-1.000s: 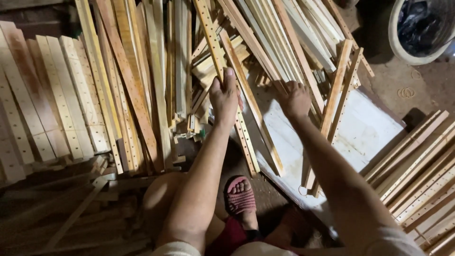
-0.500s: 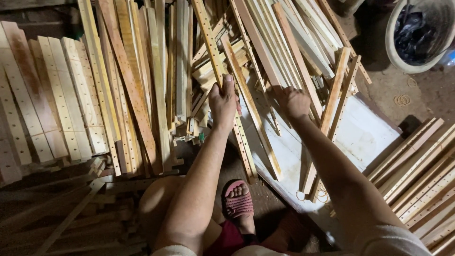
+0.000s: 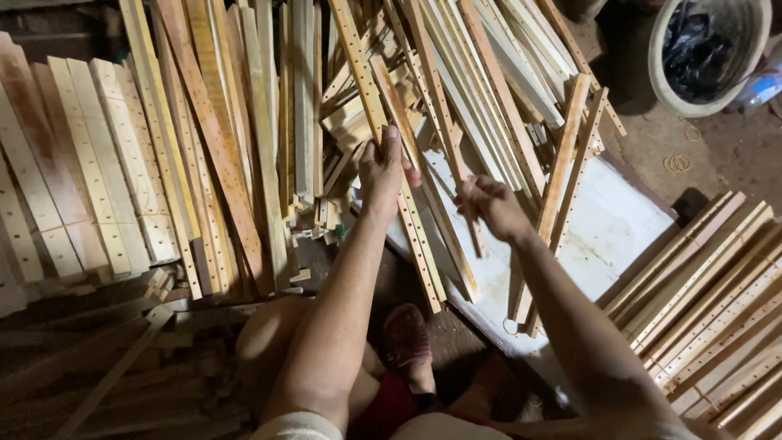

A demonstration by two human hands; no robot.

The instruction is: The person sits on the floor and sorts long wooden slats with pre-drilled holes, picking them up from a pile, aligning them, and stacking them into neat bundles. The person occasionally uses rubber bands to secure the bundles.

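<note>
My left hand [image 3: 384, 169] is closed around a long pale wooden slat with a row of drilled holes [image 3: 411, 244], which runs from the upper middle down toward my foot. My right hand [image 3: 489, 205] is curled, fingers pinched on a thin wooden strip [image 3: 446, 134] lying next to that slat. Both hands are over a heap of loose wooden slats [image 3: 481, 73]. My bare knees and a foot in a red sandal [image 3: 405, 341] show below.
Rows of flat drilled slats [image 3: 98, 171] lie at the left, another stack [image 3: 709, 293] at the lower right. A white board [image 3: 607, 224] sits under the heap. A round white tub [image 3: 709, 53] with dark contents stands on the dirt floor, top right.
My right hand has pulled back toward me and closed from a spread reach into a pinch. My left hand has stayed on the drilled slat, shifting slightly.
</note>
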